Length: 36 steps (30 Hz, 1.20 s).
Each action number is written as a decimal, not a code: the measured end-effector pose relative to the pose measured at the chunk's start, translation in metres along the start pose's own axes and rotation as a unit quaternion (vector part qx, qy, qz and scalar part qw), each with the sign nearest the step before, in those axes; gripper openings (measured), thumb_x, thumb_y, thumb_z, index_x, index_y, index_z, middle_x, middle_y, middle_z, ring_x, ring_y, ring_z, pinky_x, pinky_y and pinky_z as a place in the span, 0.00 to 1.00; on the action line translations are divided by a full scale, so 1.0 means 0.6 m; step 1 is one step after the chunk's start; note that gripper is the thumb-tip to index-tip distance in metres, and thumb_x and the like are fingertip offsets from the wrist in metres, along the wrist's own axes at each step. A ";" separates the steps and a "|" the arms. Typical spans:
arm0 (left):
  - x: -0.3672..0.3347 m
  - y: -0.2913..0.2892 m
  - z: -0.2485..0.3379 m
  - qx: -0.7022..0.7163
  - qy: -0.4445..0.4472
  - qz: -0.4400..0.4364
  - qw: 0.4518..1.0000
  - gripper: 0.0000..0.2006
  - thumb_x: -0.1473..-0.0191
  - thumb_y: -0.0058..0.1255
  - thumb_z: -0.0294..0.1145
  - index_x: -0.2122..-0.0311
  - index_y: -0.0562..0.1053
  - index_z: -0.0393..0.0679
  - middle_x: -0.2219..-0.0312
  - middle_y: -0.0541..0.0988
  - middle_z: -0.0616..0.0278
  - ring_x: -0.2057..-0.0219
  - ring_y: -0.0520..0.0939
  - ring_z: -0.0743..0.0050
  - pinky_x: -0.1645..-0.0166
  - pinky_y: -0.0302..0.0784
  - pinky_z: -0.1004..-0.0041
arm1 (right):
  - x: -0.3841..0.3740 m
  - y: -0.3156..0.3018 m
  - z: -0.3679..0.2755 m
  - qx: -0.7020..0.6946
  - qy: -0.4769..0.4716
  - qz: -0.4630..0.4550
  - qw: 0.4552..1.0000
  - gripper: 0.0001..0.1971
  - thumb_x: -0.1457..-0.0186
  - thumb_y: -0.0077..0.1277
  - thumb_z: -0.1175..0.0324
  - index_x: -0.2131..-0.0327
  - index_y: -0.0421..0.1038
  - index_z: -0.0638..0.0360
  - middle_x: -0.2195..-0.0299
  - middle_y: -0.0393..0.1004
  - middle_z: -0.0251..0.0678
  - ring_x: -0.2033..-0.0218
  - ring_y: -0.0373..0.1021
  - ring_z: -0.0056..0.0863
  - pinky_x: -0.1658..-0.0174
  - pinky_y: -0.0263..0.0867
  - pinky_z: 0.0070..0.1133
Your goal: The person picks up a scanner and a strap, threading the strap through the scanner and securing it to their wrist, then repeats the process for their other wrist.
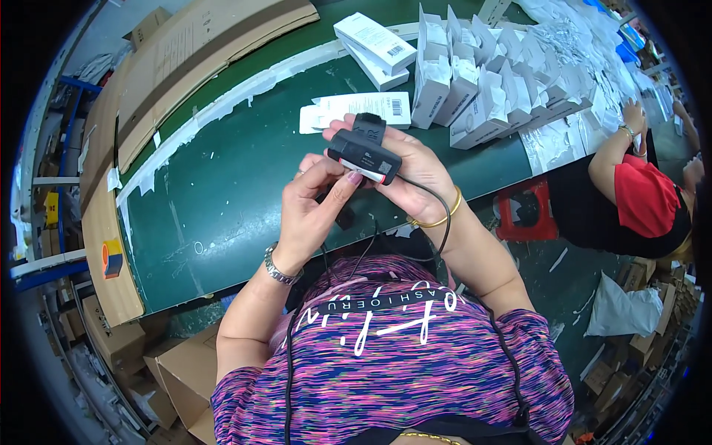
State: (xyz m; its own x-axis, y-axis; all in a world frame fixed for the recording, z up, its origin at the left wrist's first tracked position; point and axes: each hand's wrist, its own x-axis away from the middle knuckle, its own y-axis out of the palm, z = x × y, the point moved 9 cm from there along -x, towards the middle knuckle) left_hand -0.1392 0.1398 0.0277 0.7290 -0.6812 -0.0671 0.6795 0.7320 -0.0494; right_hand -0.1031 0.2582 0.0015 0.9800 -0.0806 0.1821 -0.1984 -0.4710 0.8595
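Note:
Above the green table, my right hand (424,169), a gold bangle at its wrist, cradles a small black box-shaped device (363,157) on its upturned palm and fingers. A black strap (368,127) crosses its far end, and a thin black cable (439,196) runs from its right end over the wrist. My left hand (308,199), with a metal watch, pinches the near edge with thumb and fingers, beside a white strip (361,173) with red ends. Just behind the hands lies a flat white carton (386,106) with its flap open.
Two closed white boxes (377,44) are stacked at the back. Rows of open white boxes (489,111) stand to their right. Brown cardboard (200,44) leans along the left back edge, near a tape roll (111,259). A co-worker's arm (615,152) reaches over the table at right.

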 end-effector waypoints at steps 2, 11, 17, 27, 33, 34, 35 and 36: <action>0.002 -0.002 0.003 -0.058 0.034 -0.006 0.998 0.07 0.42 0.62 0.28 0.62 0.78 0.36 0.65 0.82 0.63 0.58 0.81 0.74 0.52 0.74 0.74 | 0.005 0.006 -0.013 0.014 -0.056 0.020 0.998 0.23 0.31 0.45 0.68 0.39 0.62 0.75 0.40 0.68 0.56 0.40 0.70 0.44 0.35 0.66 0.36; 0.005 0.002 0.037 -0.143 0.120 -0.024 0.982 0.09 0.45 0.62 0.25 0.58 0.80 0.39 0.60 0.82 0.64 0.53 0.76 0.70 0.45 0.67 0.71 | 0.019 0.005 0.014 0.062 0.022 -0.093 0.993 0.27 0.31 0.45 0.64 0.36 0.57 0.75 0.36 0.64 0.56 0.35 0.63 0.47 0.31 0.60 0.35; 0.001 -0.002 0.040 -0.033 0.082 0.017 0.996 0.11 0.46 0.61 0.22 0.56 0.80 0.39 0.62 0.80 0.63 0.64 0.76 0.79 0.59 0.71 0.79 | 0.011 -0.017 0.007 -0.078 0.021 -0.063 0.995 0.29 0.29 0.42 0.61 0.34 0.54 0.74 0.33 0.59 0.56 0.31 0.56 0.45 0.28 0.53 0.35; -0.014 0.009 0.047 -0.164 0.076 0.014 0.984 0.11 0.46 0.58 0.18 0.56 0.78 0.36 0.62 0.75 0.65 0.73 0.71 0.86 0.70 0.65 0.83 | 0.003 -0.035 0.018 -0.087 -0.002 -0.005 0.996 0.29 0.29 0.41 0.62 0.34 0.53 0.73 0.32 0.56 0.56 0.30 0.54 0.44 0.27 0.52 0.33; -0.002 -0.007 0.029 -0.139 0.112 0.001 0.984 0.10 0.46 0.58 0.18 0.57 0.78 0.38 0.61 0.77 0.66 0.70 0.75 0.84 0.68 0.71 0.80 | 0.049 0.006 -0.020 0.248 -0.144 -0.029 0.957 0.19 0.34 0.49 0.70 0.44 0.70 0.72 0.43 0.72 0.55 0.40 0.69 0.45 0.36 0.66 0.34; -0.001 -0.016 0.012 -0.035 0.066 -0.002 0.997 0.11 0.44 0.56 0.18 0.56 0.78 0.37 0.59 0.78 0.64 0.66 0.77 0.82 0.64 0.74 0.80 | 0.062 0.022 -0.034 0.404 -0.202 -0.028 0.892 0.17 0.36 0.50 0.72 0.47 0.73 0.72 0.46 0.75 0.55 0.43 0.73 0.45 0.39 0.69 0.35; 0.001 -0.021 -0.002 0.068 0.019 -0.005 0.997 0.11 0.42 0.54 0.18 0.54 0.77 0.36 0.58 0.79 0.63 0.62 0.79 0.80 0.60 0.76 0.80 | 0.064 0.021 -0.039 0.403 -0.204 -0.027 0.892 0.17 0.36 0.50 0.72 0.47 0.73 0.72 0.46 0.75 0.55 0.43 0.73 0.45 0.39 0.69 0.35; 0.003 -0.023 -0.017 0.171 -0.029 -0.008 0.985 0.12 0.40 0.52 0.17 0.52 0.77 0.35 0.57 0.80 0.61 0.59 0.81 0.79 0.56 0.79 0.80 | 0.077 0.053 -0.041 0.455 -0.259 -0.123 0.843 0.15 0.37 0.51 0.73 0.49 0.75 0.71 0.48 0.77 0.54 0.45 0.75 0.45 0.41 0.71 0.35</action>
State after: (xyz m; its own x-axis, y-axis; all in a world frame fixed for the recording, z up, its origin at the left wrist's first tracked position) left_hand -0.1479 0.1286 0.0179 0.7144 -0.6996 -0.0125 0.6722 0.6813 0.2896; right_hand -0.0645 0.2608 0.0491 0.9126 -0.1440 -0.3828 -0.1247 -0.9894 0.0750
